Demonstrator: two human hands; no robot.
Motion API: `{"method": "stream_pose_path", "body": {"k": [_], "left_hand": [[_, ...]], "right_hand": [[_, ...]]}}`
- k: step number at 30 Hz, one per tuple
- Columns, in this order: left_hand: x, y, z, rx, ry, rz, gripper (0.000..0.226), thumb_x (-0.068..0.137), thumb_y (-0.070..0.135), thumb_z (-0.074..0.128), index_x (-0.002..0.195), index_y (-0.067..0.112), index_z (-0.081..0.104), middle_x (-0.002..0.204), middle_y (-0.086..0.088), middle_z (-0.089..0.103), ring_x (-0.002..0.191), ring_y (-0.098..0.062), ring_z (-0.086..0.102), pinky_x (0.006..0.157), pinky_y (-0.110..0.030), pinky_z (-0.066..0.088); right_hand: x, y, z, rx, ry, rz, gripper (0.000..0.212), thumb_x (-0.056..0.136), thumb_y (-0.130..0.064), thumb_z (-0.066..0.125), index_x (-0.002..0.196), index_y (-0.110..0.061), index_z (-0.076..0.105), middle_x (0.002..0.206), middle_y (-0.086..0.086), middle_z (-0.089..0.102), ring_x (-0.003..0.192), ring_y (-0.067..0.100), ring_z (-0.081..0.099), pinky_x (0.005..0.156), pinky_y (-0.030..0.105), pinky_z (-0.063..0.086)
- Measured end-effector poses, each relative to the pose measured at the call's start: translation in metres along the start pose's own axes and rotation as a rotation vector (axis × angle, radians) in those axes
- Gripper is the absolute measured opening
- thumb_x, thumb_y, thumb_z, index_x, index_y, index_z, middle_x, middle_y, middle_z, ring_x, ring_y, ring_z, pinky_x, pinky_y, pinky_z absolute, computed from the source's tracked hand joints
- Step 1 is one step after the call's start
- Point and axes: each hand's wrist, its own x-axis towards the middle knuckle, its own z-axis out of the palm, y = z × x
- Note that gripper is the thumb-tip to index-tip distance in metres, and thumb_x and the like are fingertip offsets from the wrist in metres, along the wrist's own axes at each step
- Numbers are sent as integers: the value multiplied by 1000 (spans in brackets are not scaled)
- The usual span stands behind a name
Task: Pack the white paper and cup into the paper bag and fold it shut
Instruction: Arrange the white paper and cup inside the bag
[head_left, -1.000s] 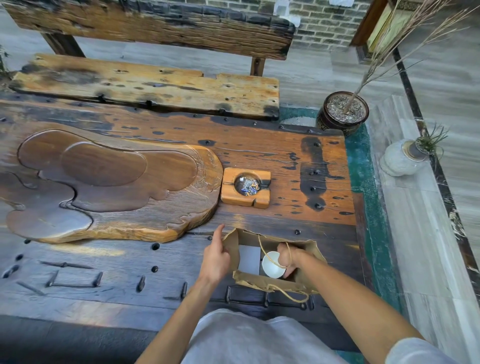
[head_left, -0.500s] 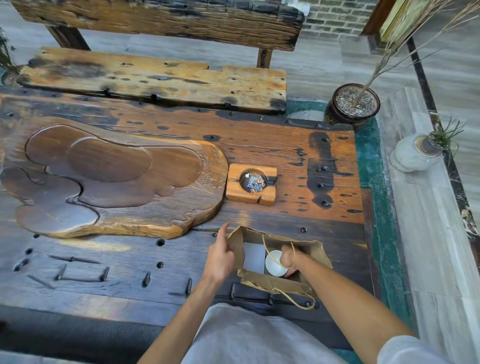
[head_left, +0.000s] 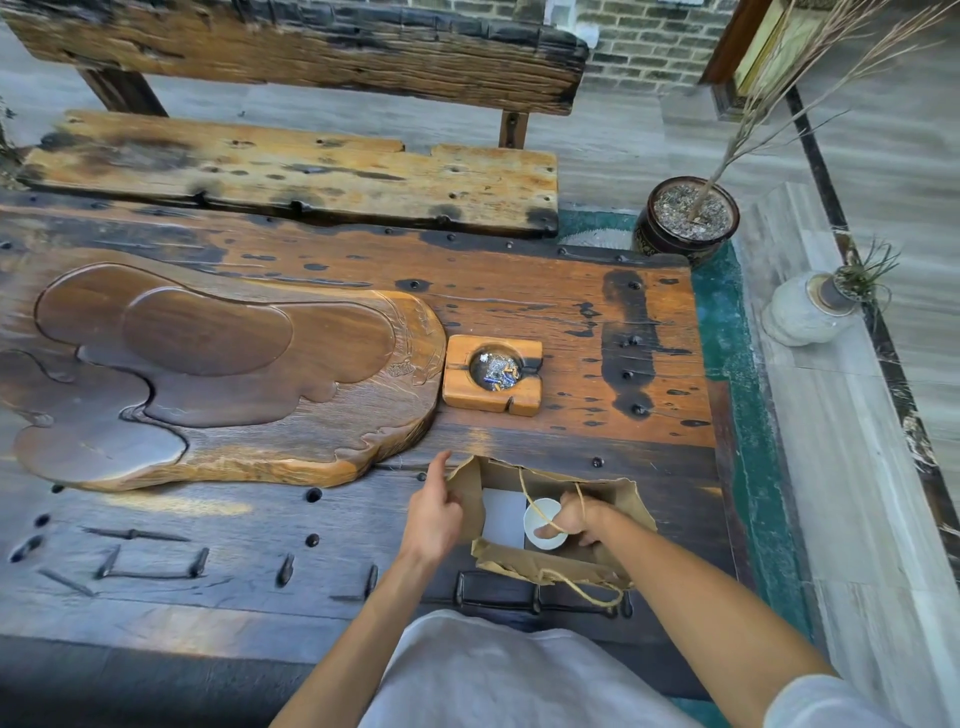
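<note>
Hands work at the mouth of a paper bag (head_left: 556, 566) on a wooden table (head_left: 519, 312): the left hand (head_left: 434, 514) pinches the bag's near-side edge, apparently to keep it open. Inside, the right hand (head_left: 576, 519) grips the cup (head_left: 543, 530), with white paper (head_left: 503, 517) lying between both hands; folding remains.

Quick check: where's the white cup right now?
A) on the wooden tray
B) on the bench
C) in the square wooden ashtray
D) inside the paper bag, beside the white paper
D: the cup sits inside the open paper bag, right of the white paper, with the right hand on it.
</note>
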Motion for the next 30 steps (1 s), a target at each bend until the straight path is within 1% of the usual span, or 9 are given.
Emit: {"method": "stream_pose_path", "body": {"k": [3,5,8,15,17,20,22,27,30], "left_hand": [[-2,-1,1,-4,-17,18,68,88,-4,36,150,24,30,126,-21,62,99,-34,62,78,-38,49],[-4,0,3,-3,-21,26,66,89,-3,36,149,25,31,115,-21,66,92,-34,62,76,-43,51],[-5,1,6,1,-17,38,65,89,-3,38,148,25,33,100,-22,69,90,-37,63,78,-47,52],[-13,3,6,1,-66,83,60,91,2,45,147,22,36,109,-14,68,98,-29,63,80,-34,48],[-17,6,5,14,-91,95,59,93,7,50,147,24,36,114,-12,68,101,-26,63,78,-29,48],[-19,6,3,31,-119,103,63,91,22,59,148,30,32,131,-10,63,116,-27,59,94,-35,49],[-16,3,1,20,-134,110,67,89,27,63,148,30,33,136,-6,61,117,-25,59,99,-37,49],[-17,8,-4,-91,-197,125,65,90,19,69,146,24,36,140,10,48,116,-14,55,99,-37,52],[-14,9,-11,-123,-204,127,64,89,24,71,144,24,39,143,6,47,126,-19,54,102,-42,51]], "right_hand": [[-4,3,-4,-133,19,-41,92,82,-60,63,150,-9,30,152,9,41,133,28,48,108,36,44],[-7,3,-7,-170,39,-77,95,82,-67,58,151,-8,29,156,10,36,139,28,41,112,37,38],[-19,0,-10,-174,43,-121,99,81,-71,55,151,-6,28,158,12,33,143,29,37,115,37,34],[-61,3,-16,-123,59,-289,100,82,-70,54,154,-7,25,161,9,27,146,26,31,117,35,29],[-78,8,-20,-125,77,-308,98,80,-74,50,152,-11,31,159,4,32,144,23,35,115,36,32],[-106,16,-28,-135,84,-361,84,78,-79,47,133,-16,55,140,1,53,123,21,54,102,38,43],[-120,23,-33,-37,37,-384,73,81,-73,52,128,-18,59,129,1,60,109,13,59,97,32,48],[-152,44,-51,193,-125,-412,67,87,-57,61,136,-11,54,135,6,60,118,9,62,106,28,49],[-168,60,-65,238,-130,-449,64,87,-56,61,131,-9,58,132,3,63,114,8,65,103,27,51]]}}
